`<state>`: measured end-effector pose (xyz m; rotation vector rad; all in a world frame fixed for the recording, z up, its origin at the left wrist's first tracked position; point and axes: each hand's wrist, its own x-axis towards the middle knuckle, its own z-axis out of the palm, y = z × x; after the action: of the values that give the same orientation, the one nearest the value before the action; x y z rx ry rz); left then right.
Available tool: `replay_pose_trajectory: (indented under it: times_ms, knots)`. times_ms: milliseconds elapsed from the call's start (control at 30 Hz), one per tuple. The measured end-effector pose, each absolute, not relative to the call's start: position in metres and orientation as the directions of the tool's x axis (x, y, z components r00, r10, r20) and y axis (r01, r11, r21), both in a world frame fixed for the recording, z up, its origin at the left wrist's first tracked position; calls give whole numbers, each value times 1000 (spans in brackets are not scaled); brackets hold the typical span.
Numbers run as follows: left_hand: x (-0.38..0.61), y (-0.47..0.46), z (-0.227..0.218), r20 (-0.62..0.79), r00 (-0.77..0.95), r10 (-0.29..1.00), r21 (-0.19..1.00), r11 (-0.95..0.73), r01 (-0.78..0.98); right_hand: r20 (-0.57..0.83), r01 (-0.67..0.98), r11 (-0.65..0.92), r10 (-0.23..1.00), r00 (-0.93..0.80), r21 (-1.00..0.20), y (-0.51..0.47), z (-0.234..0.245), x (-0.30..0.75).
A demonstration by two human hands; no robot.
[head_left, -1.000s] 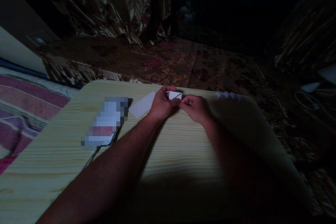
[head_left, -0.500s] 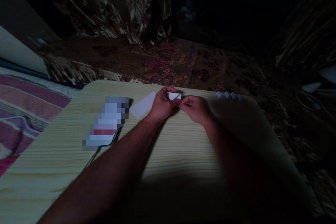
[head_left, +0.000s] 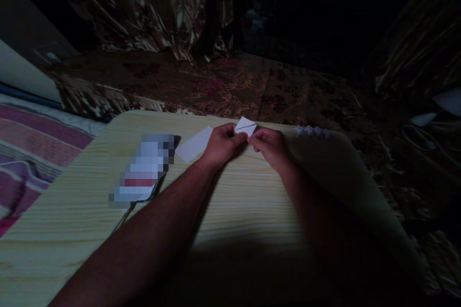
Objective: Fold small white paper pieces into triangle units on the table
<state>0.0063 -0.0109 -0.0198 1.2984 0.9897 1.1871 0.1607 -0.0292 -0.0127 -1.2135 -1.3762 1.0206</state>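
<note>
A small folded white paper piece [head_left: 246, 126] sits pinched between both my hands near the far edge of a light wooden table [head_left: 234, 211]. My left hand [head_left: 222, 145] is closed, its thumb and fingers gripping the paper's left side. My right hand [head_left: 268, 146] is closed too, pinching the paper's right lower corner. A flat white paper slip [head_left: 194, 144] lies on the table just left of my left hand.
A blurred-out flat object [head_left: 144, 170] lies on the table's left part. Several small folded white pieces [head_left: 312, 130] sit in a row at the far right edge. Patterned brown fabric [head_left: 216, 81] lies beyond the table, a striped cloth [head_left: 32, 153] to the left.
The folded paper has been lifted and turned slightly to the right, showing more of its white face. Both hands stay in nearly the same spot.
</note>
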Motion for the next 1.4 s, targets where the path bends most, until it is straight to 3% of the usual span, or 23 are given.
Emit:
replay_pose_trajectory:
  times_ms: [233,633,1400]
  knots:
    - [7,-12,-21,88,175,981,996,-81,-49,133,51,133,991,1,-990,-26,-15,162]
    - [7,-13,-22,145,202,969,982,-166,91,125,114,119,991,45,-986,-28,-13,161]
    - [8,-14,-23,158,306,939,969,-207,133,157,146,144,984,85,-979,-26,-12,160]
